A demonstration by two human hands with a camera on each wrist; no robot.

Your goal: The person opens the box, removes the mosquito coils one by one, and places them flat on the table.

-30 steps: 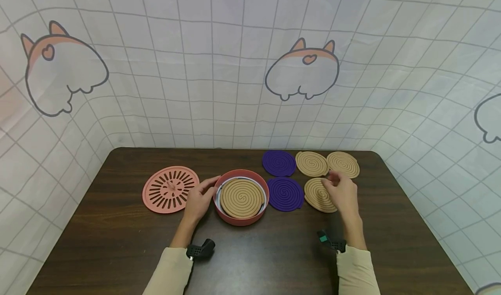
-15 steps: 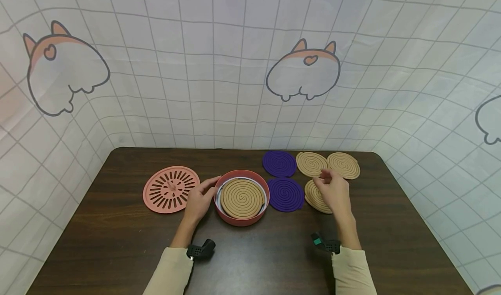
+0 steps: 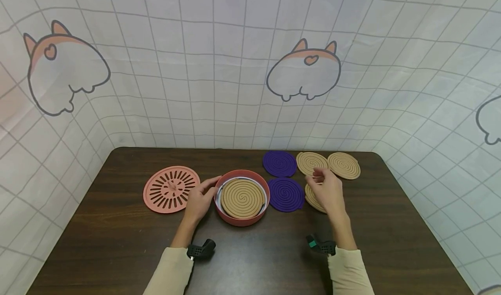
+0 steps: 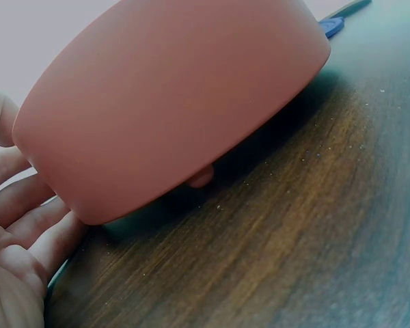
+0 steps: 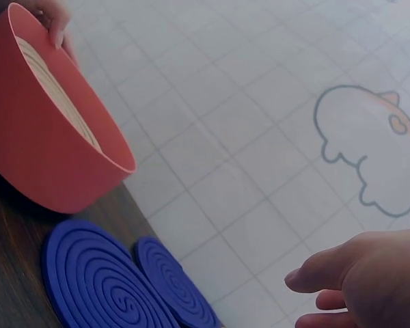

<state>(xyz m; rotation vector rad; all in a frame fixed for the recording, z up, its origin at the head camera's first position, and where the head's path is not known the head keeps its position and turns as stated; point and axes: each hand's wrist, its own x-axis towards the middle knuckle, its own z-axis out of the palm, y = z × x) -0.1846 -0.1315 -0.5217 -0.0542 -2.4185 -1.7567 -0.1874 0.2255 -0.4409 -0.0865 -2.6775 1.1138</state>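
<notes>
- Just now the right hand (image 3: 328, 190) has slid a little to the left, over the near tan coil (image 3: 312, 200). A second ago it was more to that coil's right side.
- It has hold of nothing I can see. Its thumb and fingers are loosely bent, with a gap between them, up above the table (image 3: 254, 260) (the right wrist view shows no coil by the fingers).
- The near tan coil has stayed in its place, and the hand hides part of it.
- The left hand (image 3: 198, 200) has not moved. It pinches the left rim of the red bowl (image 3: 241, 221) with thumb and finger, while other fingers lie along the outside.
- One tan coil, the bowl coil (image 3: 242, 198), lies inside, same as before.
- Right of the bowl are the near purple coil (image 3: 286, 194) and the far purple coil (image 3: 279, 163). Farther right are the left far tan coil (image 3: 310, 161) and the right far tan coil (image 3: 344, 165).
- The pink lid (image 3: 172, 192) lies on the left, off the bowl.
- For the work, I think this is a small in-between move: the hand shifted, but no coil went with it.
</notes>
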